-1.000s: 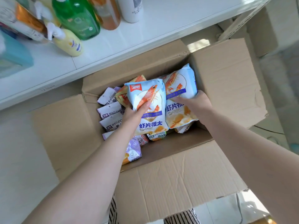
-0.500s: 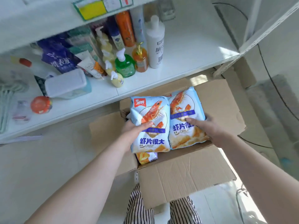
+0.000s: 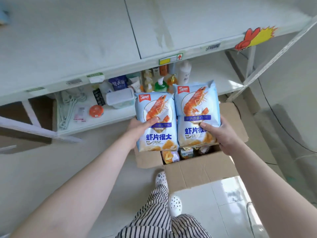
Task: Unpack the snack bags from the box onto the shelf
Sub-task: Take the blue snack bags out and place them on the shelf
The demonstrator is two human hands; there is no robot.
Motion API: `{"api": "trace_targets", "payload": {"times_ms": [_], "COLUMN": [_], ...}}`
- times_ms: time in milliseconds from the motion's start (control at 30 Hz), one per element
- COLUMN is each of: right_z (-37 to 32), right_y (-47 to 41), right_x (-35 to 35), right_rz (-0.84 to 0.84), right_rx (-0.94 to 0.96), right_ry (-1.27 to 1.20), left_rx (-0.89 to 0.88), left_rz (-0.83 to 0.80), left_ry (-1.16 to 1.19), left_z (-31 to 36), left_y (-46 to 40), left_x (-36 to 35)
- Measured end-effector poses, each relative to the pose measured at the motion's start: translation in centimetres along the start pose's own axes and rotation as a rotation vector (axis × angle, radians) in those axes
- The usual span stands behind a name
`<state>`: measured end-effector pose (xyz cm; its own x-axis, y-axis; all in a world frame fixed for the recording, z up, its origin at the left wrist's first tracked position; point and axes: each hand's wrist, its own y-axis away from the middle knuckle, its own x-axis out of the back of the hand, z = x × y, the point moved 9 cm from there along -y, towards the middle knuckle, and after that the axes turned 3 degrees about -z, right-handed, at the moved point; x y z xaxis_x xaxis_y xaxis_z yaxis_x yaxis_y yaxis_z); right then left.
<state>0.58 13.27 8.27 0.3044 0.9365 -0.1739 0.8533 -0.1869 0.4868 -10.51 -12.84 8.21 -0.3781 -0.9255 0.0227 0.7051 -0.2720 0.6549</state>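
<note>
Two pale blue shrimp-crisp bags are held upright side by side above the open cardboard box (image 3: 200, 170) on the floor. My left hand (image 3: 139, 126) grips the left bag (image 3: 157, 107) at its left edge, thumb across the front. My right hand (image 3: 221, 133) grips the right bag (image 3: 195, 102) at its right edge, thumb on the front. Smaller snack packets (image 3: 171, 156) show inside the box below the bags. A wide white shelf (image 3: 85, 35) stretches across the upper view.
The lower shelf (image 3: 214, 73) carries bottles (image 3: 184, 73), a green pump dispenser (image 3: 160, 85), a white lidded tub (image 3: 120, 98), an orange lid (image 3: 96, 110) and hangers (image 3: 66, 107). A slanted metal upright (image 3: 281, 50) runs at the right. My striped trousers and white clogs (image 3: 175, 206) stand beside the box.
Both hands have lifted the two shrimp-crisp bags out of the box and upward. The view has risen, so the wide upper shelf now shows.
</note>
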Motion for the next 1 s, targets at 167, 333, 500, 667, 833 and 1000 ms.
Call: {"api": "trace_targets", "payload": {"times_ms": [167, 333, 500, 667, 833, 1000], "right_z": [-2.7, -4.6, -6.4, -7.2, -6.6, -5.7], "right_y": [3.7, 6.1, 6.2, 4.4, 1.6, -0.7], "right_x": [-1.5, -4.6, -9.7, -17.4, -27.3, -38.8], "right_rz": [-0.009, -0.059, -0.082, -0.141, -0.161, -0.196], "right_rx": [0.060, 0.077, 0.081, 0.096, 0.100, 0.093], "right_ry": [0.074, 0.111, 0.152, 0.173, 0.226, 0.201], "left_rx": [-0.045, -0.126, -0.184, -0.226, -0.235, -0.239], "left_rz": [-0.220, -0.113, 0.008, 0.064, 0.143, 0.189], "left_ry": [0.013, 0.045, 0.113, 0.153, 0.175, 0.157], "left_z": [1.5, 2.4, 3.1, 3.8, 4.0, 4.5], "left_y": [5.8, 9.4, 11.6, 13.1, 14.0, 14.5], "left_x": [-0.2, 3.1, 8.6, 15.8, 26.0, 37.3]}}
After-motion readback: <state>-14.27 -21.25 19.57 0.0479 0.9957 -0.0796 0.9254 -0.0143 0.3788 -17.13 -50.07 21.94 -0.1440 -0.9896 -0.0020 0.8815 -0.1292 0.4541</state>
